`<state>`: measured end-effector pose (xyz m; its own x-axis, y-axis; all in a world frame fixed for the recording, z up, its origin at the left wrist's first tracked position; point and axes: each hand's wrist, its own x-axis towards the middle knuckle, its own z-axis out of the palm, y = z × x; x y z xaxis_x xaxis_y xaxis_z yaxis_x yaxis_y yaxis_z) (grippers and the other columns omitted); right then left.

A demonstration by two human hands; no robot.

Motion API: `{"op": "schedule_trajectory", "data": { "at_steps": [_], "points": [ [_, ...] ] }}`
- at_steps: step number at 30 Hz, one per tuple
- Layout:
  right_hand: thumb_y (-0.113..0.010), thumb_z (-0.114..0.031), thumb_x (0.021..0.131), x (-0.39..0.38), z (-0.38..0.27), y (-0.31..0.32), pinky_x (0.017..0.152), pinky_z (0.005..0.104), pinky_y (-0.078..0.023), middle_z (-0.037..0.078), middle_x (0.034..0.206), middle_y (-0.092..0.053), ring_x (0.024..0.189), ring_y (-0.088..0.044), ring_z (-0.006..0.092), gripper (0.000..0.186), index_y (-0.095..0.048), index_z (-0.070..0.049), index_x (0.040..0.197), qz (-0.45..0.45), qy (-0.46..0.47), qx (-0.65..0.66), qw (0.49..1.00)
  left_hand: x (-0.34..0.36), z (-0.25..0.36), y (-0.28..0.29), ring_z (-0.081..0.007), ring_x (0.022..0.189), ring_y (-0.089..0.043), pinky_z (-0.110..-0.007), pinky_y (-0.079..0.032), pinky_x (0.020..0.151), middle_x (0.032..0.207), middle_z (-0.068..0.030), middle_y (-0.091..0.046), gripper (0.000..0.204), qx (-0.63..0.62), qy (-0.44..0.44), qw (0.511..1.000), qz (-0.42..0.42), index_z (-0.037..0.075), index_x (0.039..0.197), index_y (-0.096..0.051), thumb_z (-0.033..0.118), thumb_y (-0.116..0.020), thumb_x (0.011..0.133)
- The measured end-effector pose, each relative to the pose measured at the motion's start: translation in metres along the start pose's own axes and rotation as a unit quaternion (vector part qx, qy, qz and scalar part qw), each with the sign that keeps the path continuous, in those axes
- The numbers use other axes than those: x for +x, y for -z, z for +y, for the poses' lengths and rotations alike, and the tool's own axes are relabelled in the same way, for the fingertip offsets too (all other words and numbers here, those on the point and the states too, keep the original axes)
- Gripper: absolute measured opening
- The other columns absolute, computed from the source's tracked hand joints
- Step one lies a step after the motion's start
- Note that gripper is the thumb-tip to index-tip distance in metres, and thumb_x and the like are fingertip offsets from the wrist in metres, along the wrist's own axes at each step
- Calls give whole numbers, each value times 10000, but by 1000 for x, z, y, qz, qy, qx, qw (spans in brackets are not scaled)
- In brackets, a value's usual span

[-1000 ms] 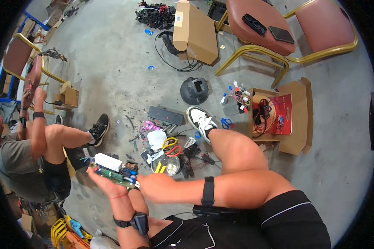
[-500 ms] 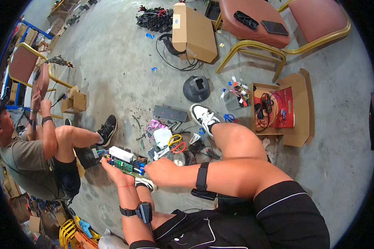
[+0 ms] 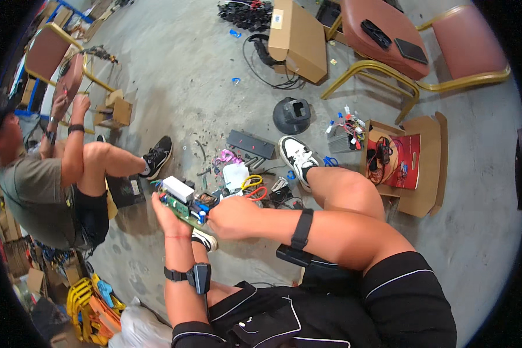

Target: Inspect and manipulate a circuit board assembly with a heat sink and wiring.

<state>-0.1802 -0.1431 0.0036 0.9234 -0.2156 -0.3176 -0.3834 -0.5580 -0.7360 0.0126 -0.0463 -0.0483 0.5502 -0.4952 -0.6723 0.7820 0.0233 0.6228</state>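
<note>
A green circuit board (image 3: 185, 218) with a white block and several blue cylindrical parts is in my left hand (image 3: 171, 217), which supports it from below and along its left end. My right hand (image 3: 235, 217) is closed at the board's right end, beside the blue parts. Its fingertips are hidden, so what it pinches there cannot be made out. Just beyond the board, scissors with yellow and orange handles (image 3: 253, 188) lie among scraps and small parts. A white piece (image 3: 235, 176) is next to them.
On the floor ahead are a dark flat bar (image 3: 250, 144), a black hollow cone-shaped part (image 3: 292, 115) and blue-handled scissors (image 3: 330, 161). An open carton (image 3: 429, 168) with cables stands right, below a chair (image 3: 383, 35). Another person (image 3: 40, 185) sits at the left.
The whole view has shifted, so floor things appear farther right. The board tilts more, its right end lower. Both my hands stay at it.
</note>
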Motion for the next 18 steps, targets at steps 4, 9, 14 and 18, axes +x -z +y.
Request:
{"op": "schedule_trajectory", "data": {
  "at_steps": [4,9,14,18],
  "points": [
    [-499,-301,953,5,6,29,658,445,-574,174,793,-734,696,-722,305,369,-711,-4,898,-19,-59,155,986,-3,-14,10,-415,1279,-502,-700,-327,1049,1352,-173,-574,783,104,174,979,30,73,1357,-532,712,-380,932],
    [-537,-126,820,9,35,30,584,357,-575,78,707,-747,578,-713,208,272,-761,-41,689,-182,-187,123,957,-9,-16,13,-306,1295,-445,-594,-364,1018,1456,-129,-428,801,248,-1,958,144,102,1482,-330,609,-567,909],
    [-538,-128,832,6,60,-1,575,351,-570,72,723,-752,594,-719,194,274,-760,-45,693,-231,-295,35,926,-14,0,6,-225,1185,-524,-323,-435,976,1371,-173,-499,645,284,-151,943,82,8,1447,-342,267,-636,934],
    [-509,-152,860,2,76,-21,599,371,-575,103,732,-752,626,-724,197,319,-739,-24,680,-186,-322,50,927,-15,8,3,-212,1109,-588,-331,-482,916,1272,-176,-588,536,286,-185,936,87,-12,1361,-456,252,-628,927]
  ]
}}
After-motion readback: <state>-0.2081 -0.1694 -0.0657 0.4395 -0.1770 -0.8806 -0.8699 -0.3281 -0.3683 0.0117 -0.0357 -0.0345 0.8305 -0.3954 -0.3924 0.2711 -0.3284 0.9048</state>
